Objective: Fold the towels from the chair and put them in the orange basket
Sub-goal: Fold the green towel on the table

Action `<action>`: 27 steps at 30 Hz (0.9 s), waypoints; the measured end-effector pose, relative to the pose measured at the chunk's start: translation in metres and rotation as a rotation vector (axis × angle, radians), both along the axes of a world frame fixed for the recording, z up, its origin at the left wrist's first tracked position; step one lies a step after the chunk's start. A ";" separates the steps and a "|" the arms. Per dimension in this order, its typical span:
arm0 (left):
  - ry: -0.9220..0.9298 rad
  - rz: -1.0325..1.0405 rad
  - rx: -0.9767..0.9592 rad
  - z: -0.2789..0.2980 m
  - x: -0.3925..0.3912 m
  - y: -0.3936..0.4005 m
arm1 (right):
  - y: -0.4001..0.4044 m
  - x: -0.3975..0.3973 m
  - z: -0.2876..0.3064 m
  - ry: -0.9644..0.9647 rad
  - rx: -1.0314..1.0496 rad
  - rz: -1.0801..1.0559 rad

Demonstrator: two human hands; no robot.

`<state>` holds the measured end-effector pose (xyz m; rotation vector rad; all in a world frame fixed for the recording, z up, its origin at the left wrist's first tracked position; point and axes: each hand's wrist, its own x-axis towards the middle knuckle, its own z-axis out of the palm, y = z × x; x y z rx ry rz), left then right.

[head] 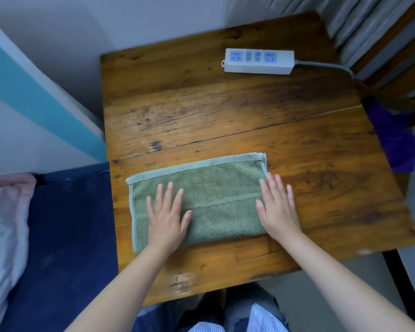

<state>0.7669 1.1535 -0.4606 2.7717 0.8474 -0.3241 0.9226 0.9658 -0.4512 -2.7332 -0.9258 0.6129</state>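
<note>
A green towel [216, 188], folded into a long rectangle, lies flat on the near part of the wooden table [225, 104]. My left hand [167, 216] rests palm down on the towel's left half, fingers straight and spread. My right hand [277, 209] lies flat across the towel's right edge, partly on the wood. A purple towel [393, 137] hangs on the wooden chair [398, 75] past the table's right side. No orange basket is in view.
A white power strip [259, 61] with a grey cable lies at the table's far right. A dark blue bed [70, 236] with a pale pillow [3, 231] is to the left. A wall borders the table's far and left sides.
</note>
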 end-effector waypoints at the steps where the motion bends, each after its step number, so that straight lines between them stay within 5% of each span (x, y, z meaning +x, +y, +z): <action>1: -0.027 -0.033 0.007 0.002 0.013 -0.001 | 0.010 0.008 0.001 -0.007 0.000 0.045; 9: 0.248 -0.059 -0.115 -0.004 0.079 -0.007 | 0.050 0.056 -0.016 0.015 -0.216 0.280; 14: 0.344 -0.040 -0.106 0.007 0.089 -0.009 | 0.045 0.073 -0.016 0.061 -0.130 0.154; 18: 0.184 -0.004 -0.093 0.021 0.110 -0.013 | 0.023 0.060 -0.006 0.082 -0.029 -0.095; 22: 0.091 -0.197 -0.140 0.025 0.153 -0.021 | -0.008 0.022 -0.005 -0.009 -0.092 -0.183; 27: 0.283 -0.350 -0.146 0.023 0.204 -0.028 | -0.023 -0.009 -0.004 0.069 -0.146 -0.218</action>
